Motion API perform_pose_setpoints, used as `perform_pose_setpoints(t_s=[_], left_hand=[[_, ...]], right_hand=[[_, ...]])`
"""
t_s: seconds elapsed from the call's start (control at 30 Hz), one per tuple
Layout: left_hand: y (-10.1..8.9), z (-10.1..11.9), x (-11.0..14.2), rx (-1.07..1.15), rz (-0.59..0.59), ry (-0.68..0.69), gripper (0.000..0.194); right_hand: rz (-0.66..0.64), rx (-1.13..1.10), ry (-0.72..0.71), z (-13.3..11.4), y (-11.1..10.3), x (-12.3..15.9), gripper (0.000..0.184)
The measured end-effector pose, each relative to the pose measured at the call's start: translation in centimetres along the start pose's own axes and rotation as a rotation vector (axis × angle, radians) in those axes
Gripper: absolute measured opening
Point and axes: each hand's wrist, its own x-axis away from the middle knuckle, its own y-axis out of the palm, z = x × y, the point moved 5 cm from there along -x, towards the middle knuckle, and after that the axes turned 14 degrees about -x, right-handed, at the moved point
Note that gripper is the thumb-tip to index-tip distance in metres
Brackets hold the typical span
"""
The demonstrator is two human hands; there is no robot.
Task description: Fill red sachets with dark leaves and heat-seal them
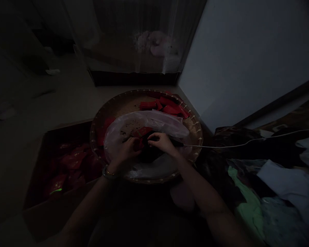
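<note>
In dim light both hands work over a round woven tray (195, 120). A clear plastic bag (167, 121) lies spread in it, with a dark heap (151, 154) in the middle. My left hand (127, 151), with a band and a bangle at the wrist, is closed at the edge of a red packet (144, 131). My right hand (162, 142) has thumb and fingers curled together beside that packet; what they hold is too dark to make out. Just behind the right hand lies a black handle-like piece (179, 142) with a white cord (221, 146) running right.
Several red packets (170, 108) rest at the tray's far side. A cardboard box (54, 209) of shiny red packets (73, 159) stands at the left. Clothes (280, 181) are heaped at the right, by a pale wall panel (242, 61). Dark specks dot the plastic.
</note>
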Motion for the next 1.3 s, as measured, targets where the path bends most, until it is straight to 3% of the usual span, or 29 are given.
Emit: perform_pose_setpoints(t_s=[0.17,0.37,0.57,0.67,0.8,0.97,1.03,1.1,1.2,1.3], left_hand=[[-0.5,0.5,0.0,0.007,-0.019,-0.003,0.042],[-0.5,0.6,0.0,0.011,-0.017,0.007,0.041],[-0.4,0.5,0.0,-0.006,0.006,0.022,0.041],[-0.5,0.6,0.0,-0.002,0.008,0.012,0.039],[-0.8,0.9,0.0,0.016,-0.001,0.007,0.04],[-0.8,1.0,0.1,0.035,-0.034,0.0,0.041],[-0.7,1.0,0.2,0.044,-0.026,-0.005,0.044],[-0.6,0.8,0.2,0.046,-0.004,-0.009,0.044],[-0.3,0.5,0.1,0.046,0.009,0.0,0.044],[-0.1,0.4,0.1,0.033,0.006,0.006,0.044]], right_hand=[[-0.03,0.022,0.021,-0.5,1.5,-0.1,0.025],[-0.071,-0.044,0.058,-0.9,1.8,0.2,0.039],[-0.115,0.034,0.023,-0.2,2.6,0.3,0.039],[-0.149,0.074,-0.047,-0.4,2.7,0.7,0.045],[-0.155,0.382,-0.257,-1.3,2.8,1.3,0.057],[-0.133,0.527,-0.292,-1.0,2.8,1.1,0.019],[-0.088,0.516,-0.287,-1.1,2.0,0.9,0.014],[-0.099,0.552,-0.231,-0.8,1.2,1.0,0.015],[-0.242,0.695,-0.012,0.8,0.8,2.1,0.02],[-0.266,0.89,0.205,2.7,1.4,3.7,0.058]])
